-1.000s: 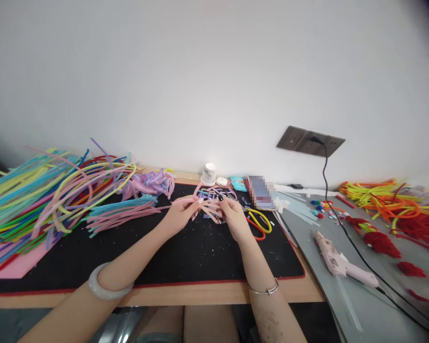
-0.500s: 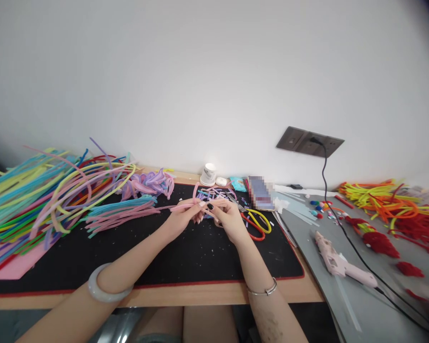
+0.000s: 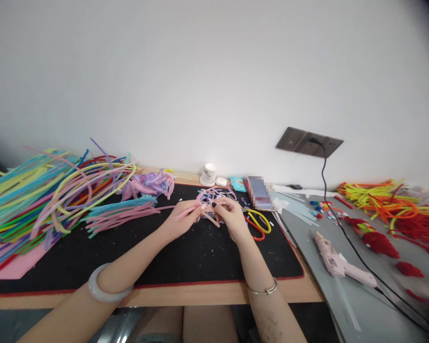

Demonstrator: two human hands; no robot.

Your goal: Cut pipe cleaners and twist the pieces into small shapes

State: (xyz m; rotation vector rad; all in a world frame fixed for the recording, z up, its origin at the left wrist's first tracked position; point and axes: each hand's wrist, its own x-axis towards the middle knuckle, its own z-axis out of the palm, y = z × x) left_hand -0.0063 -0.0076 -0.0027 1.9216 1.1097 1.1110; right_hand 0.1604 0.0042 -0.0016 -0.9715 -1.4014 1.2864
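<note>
Pink pipe cleaners [image 3: 186, 213] are pinched between my two hands above the black mat. My left hand [image 3: 183, 220] closes on them from the left, one end sticking out past its fingers. Close by, my right hand [image 3: 231, 216] has thumb and fingers pressed together on the pink strands; one short piece angles down between the hands. The exact crossing of the strands is hidden by the fingertips. Just behind lies a pile of short purple and pink cut pieces [image 3: 214, 194]. Scissors with yellow and red handles [image 3: 259, 221] rest right of my right hand.
Bundled blue and pink pipe cleaners [image 3: 123, 214] and a large multicoloured heap [image 3: 57, 190] lie left. A paper cup [image 3: 209, 174] and a phone [image 3: 260, 193] stand near the wall. On the right are a glue gun [image 3: 343, 267] with its cord, pom-poms [image 3: 318, 206] and red pieces [image 3: 381, 244].
The pink strands have turned between my fingers: an end now points down between the hands, and the upright loop is lower. My right hand has shifted slightly right.
</note>
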